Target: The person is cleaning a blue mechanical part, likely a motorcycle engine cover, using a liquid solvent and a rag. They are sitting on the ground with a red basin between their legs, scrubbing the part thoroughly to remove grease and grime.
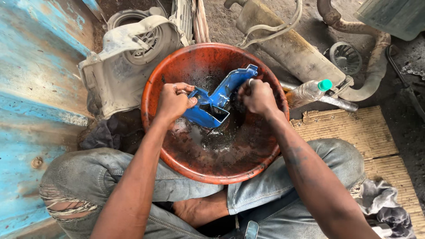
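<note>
Hands scrubbing a blue metal bracket (215, 102) over an orange basin (177, 152) of dark oily liquid.

Bracket looks like stiff pressed sheet metal, light enough for one hand, probably slick with the black wash and sharp along its folded edges; the boxy lower end at its 7 o'clock seems the surest place to grip. It sits just above the basin's centre, its long arm pointing toward 1 o'clock. Left hand (173, 101) is clamped on that lower end, thumb over the top, forearm coming up from 6 o'clock. Right hand (256, 96) is closed in a fist against the bracket's 3 o'clock side; what it holds, if anything, I cannot tell. A green-capped plastic bottle (310, 90) lies at the basin's 2 o'clock.
</note>
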